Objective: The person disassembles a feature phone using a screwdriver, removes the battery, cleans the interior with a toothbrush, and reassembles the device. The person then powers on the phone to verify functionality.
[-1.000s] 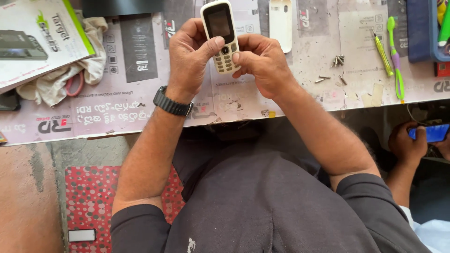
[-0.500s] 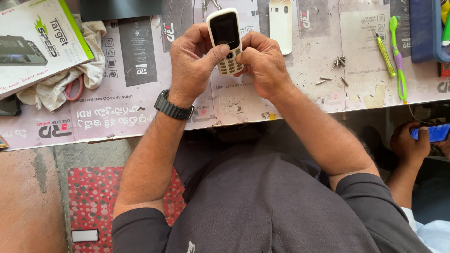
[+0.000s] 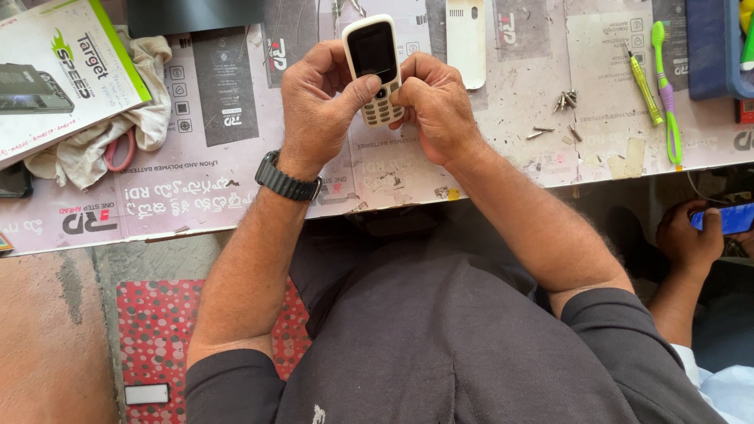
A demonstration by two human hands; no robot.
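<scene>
One white keypad phone (image 3: 374, 69) sits at upper centre of the frame, gripped by both the left hand (image 3: 320, 106) and the right hand (image 3: 437, 106) above the counter (image 3: 236, 180). One white back cover (image 3: 466, 41) lies at the top, about seven loose screws (image 3: 567, 100) to its right. The phone's lower keys are hidden by thumbs.

Counter (image 3: 550, 149): surface papered over with printed packaging sheets, scuffed. Far left: white printed box (image 3: 55, 71) lying on a crumpled cloth (image 3: 118, 133), pink scissors (image 3: 118, 149) tucked into the cloth. Top centre: white back cover (image 3: 466, 43). Right: loose screws (image 3: 561, 110), yellow-green screwdriver (image 3: 644, 85), green-purple toothbrush (image 3: 667, 94), blue tray (image 3: 711, 47) at edge.
</scene>
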